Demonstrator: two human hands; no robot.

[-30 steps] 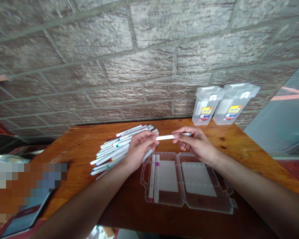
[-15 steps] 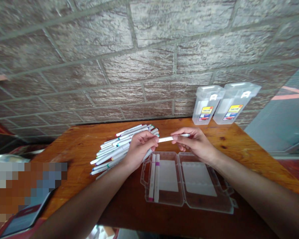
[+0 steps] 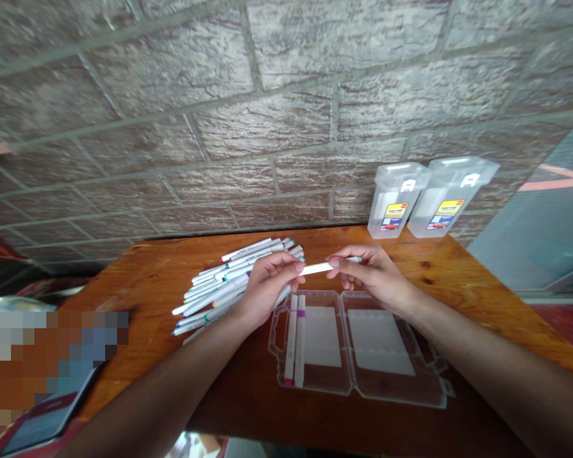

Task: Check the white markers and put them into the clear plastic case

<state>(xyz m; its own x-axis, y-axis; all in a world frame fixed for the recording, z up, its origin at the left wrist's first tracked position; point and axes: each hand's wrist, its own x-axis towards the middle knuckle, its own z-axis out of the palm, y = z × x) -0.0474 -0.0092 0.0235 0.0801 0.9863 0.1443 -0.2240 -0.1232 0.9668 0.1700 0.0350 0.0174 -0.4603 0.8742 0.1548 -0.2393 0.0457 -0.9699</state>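
A white marker is held level between my two hands, above the far edge of an open clear plastic case. My left hand pinches its left end with thumb and fingers, hiding that tip. The right end sits in the closed fingers of my right hand. Inside the left half of the case two markers lie side by side, one with a pink end and one with a purple band. Left of my left hand spreads a pile of white markers with various coloured bands, partly covered by that hand.
Two translucent lidded boxes with yellow and blue labels stand at the back right, by the brick wall. A dark flat device lies at the lower left. The wooden table runs up to the wall.
The marker has turned about its length: small dark print on its side no longer shows. Both hands keep their hold and almost the same place.
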